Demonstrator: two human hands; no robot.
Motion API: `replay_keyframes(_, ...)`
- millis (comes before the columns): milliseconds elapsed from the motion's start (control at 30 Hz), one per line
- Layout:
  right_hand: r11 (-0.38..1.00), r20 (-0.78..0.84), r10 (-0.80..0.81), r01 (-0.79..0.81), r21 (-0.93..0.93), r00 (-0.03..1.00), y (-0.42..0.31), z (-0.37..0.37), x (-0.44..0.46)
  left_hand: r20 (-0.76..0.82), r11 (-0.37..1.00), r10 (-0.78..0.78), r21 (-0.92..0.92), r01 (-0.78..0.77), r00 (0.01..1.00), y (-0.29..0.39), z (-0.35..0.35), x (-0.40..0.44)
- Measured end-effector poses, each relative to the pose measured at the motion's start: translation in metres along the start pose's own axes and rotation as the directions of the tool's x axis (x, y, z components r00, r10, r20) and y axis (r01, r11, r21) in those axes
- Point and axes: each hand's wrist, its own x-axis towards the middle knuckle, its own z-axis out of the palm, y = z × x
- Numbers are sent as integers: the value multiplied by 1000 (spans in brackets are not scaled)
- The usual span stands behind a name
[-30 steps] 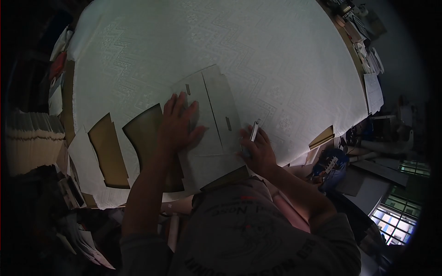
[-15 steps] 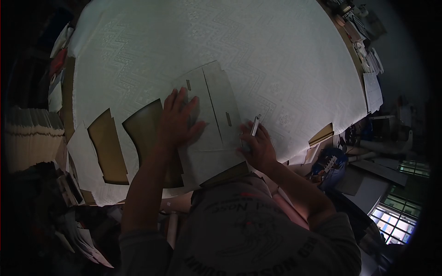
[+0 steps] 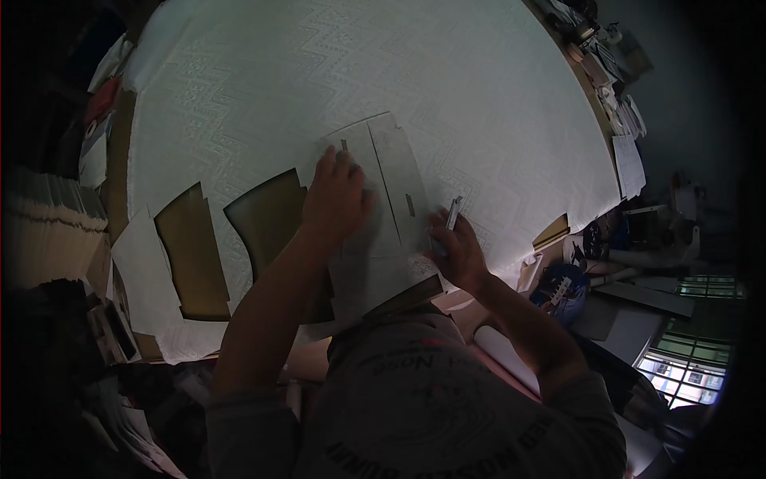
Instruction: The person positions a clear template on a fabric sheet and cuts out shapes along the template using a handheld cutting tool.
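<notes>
A pale card pattern piece (image 3: 403,164), with a long slit and two short slots, lies on white patterned lace fabric (image 3: 239,96). My left hand (image 3: 339,195) rests on the left side of the card, fingers extended and thumb apart. Just off the card's right edge, my right hand (image 3: 459,251) is closed around a slim silver utility knife (image 3: 454,213), which points up and away from me; its blade cannot be made out. Shaped openings in the fabric show a brown surface (image 3: 194,255) left of the card, one partly behind my left forearm.
Stacked papers or cards (image 3: 52,215) stand beyond the table's left edge. Papers and small items (image 3: 614,96) line the far right edge. A blue object (image 3: 558,287) sits off the near right corner, with a barred window (image 3: 686,371) beyond.
The view has shifted slightly. My left hand has slid a little up the card, its fingers now closer to the upper slot. The right hand still holds the knife beside the card.
</notes>
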Motion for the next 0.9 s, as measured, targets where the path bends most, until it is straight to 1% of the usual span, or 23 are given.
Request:
replay_keyframes(33, 1000, 6, 10, -10, 4, 1000, 0, 0, 0, 16, 996, 86, 36, -87, 996, 1, 3, 6)
replay_keyframes(67, 1000, 13, 21, -21, 8, 1000, -2, -1, 1, 8, 996, 85, 26, -85, 996, 7, 4, 10)
replay_keyframes(133, 1000, 14, 19, -19, 5, 1000, -6, -3, 4, 206, 986, -58, -144, 89, 977, 21, 4, 21)
replay_keyframes(167, 1000, 10, 18, -18, 15, 1000, -7, -4, 4, 203, 984, -52, -155, 84, 978, 27, -9, 28)
replay_keyframes(233, 1000, 16, 21, -21, -4, 1000, -9, -5, 4, 421, 987, -41, -127, 103, 906, 36, -33, 37)
replay_keyframes(267, 1000, 16, 15, -15, -13, 1000, -8, -5, 4, 419, 987, -34, -131, 97, 908, 40, -38, 39)
replay_keyframes(333, 1000, 9, 18, -18, -7, 1000, -7, -4, 4, 470, 999, -20, -20, 34, 882, 46, -44, 41)
replay_keyframes(367, 1000, 9, 17, -17, 8, 1000, -7, -4, 2, 471, 999, -17, -17, 28, 882, 48, -42, 43)
replay_keyframes(433, 1000, -11, 14, -14, 17, 1000, -6, -2, 1, 532, 998, -54, 8, 59, 845, 48, -37, 47)
replay_keyframes(533, 999, -49, 9, -8, 34, 999, -6, 3, 0, 539, 997, -73, 22, 73, 839, 52, -38, 50)
replay_keyframes(667, 999, -95, 12, -7, 51, 995, -7, 2, -1, 588, 988, -140, 131, 77, 796, 63, -46, 62)
replay_keyframes(700, 997, -104, 16, -9, 72, 994, -6, 4, -3, 634, 985, -165, 150, 90, 755, 66, -46, 67)
replay_keyframes(733, 988, -150, 55, -32, 154, 987, -5, 6, -7, 680, 980, -191, 168, 103, 708, 68, -46, 70)
replay_keyframes(767, 970, -188, 100, -53, 237, 977, -6, 8, -11, 693, 978, -200, 183, 100, 693, 70, -44, 71)
replay_keyframes(800, 963, -183, 111, -60, 262, 977, -4, 7, -18, 690, 976, -207, 191, 101, 694, 70, -43, 72)
replay_keyframes(833, 963, -194, 49, 5, 268, 980, -4, -1, -25, 688, 975, -215, 197, 107, 693, 70, -40, 71)
replay_keyframes(867, 958, -199, -11, 67, 278, 980, -6, -9, -33, 709, 972, -227, 204, 115, 668, 70, -40, 72)
replay_keyframes(900, 949, -176, 7, 49, 311, 984, -8, -17, -43, 695, 973, -222, 208, 105, 684, 69, -38, 72)
